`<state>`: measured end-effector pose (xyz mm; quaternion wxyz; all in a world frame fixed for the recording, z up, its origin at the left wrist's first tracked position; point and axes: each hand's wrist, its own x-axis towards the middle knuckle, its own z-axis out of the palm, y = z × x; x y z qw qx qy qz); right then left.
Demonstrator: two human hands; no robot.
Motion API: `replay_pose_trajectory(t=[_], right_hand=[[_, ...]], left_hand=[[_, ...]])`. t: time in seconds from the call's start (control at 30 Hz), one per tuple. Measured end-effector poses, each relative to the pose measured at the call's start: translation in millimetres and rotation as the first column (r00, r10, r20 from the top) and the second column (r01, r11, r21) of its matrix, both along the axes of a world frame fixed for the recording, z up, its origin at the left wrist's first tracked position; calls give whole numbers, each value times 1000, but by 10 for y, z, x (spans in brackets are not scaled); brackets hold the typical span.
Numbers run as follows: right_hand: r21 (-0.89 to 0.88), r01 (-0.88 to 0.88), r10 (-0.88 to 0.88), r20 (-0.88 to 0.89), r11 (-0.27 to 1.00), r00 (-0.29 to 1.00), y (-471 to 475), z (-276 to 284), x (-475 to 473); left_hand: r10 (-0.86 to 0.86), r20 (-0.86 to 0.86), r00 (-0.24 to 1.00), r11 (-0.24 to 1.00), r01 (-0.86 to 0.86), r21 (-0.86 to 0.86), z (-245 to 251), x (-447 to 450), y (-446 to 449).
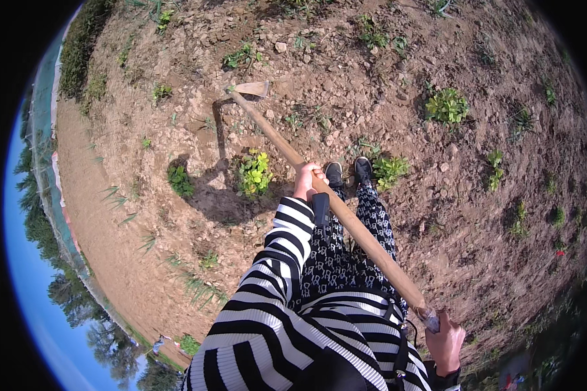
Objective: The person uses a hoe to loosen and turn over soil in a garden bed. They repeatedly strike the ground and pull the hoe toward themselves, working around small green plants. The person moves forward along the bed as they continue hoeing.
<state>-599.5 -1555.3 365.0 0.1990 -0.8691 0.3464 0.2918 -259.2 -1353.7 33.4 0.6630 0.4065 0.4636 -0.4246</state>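
A hoe with a long wooden handle [367, 239] slants across the view, from lower right up to its metal blade [254, 88] at the upper left. The blade is above dry, cloddy soil and casts a shadow; whether it touches the ground I cannot tell. My left hand [309, 181] is closed around the middle part of the handle, with a dark device at the wrist. At the lower right, my right hand [445, 337] grips the handle's end, beside a clear plastic-like wrapping [429, 320]. A leafy yellow-green plant [255, 172] grows left of my left hand.
My dark shoes [363, 168] stand beside a low leafy plant [390, 171]. Other plants grow to the right [446, 105] and left [180, 181]. Grassy tufts [195, 286] lie at lower left. Far off are green netting [46, 112], trees and a person [159, 344].
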Motion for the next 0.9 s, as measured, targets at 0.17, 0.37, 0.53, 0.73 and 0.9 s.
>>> replay_pose_trajectory(t=[0.17, 0.37, 0.53, 0.73, 0.9], right_hand=[[-112, 26, -48, -198, 993, 979, 234, 393, -622], [-241, -25, -34, -238, 970, 971, 441, 519, -673], [-225, -111, 89, -105, 968, 991, 429, 364, -133], [-170, -33, 15, -109, 985, 994, 622, 338, 136], [-120, 74, -102, -250, 990, 963, 818, 546, -264]], left_hand=[[-77, -176, 981, 997, 79, 4, -170, -1098, -343], [102, -216, 971, 993, -113, -40, 419, -1006, 61], [178, -117, 977, 979, -188, -79, 372, -503, 526], [124, -110, 986, 986, -135, -97, 165, -196, 504], [-61, -224, 973, 996, 74, 51, 89, -760, 154]])
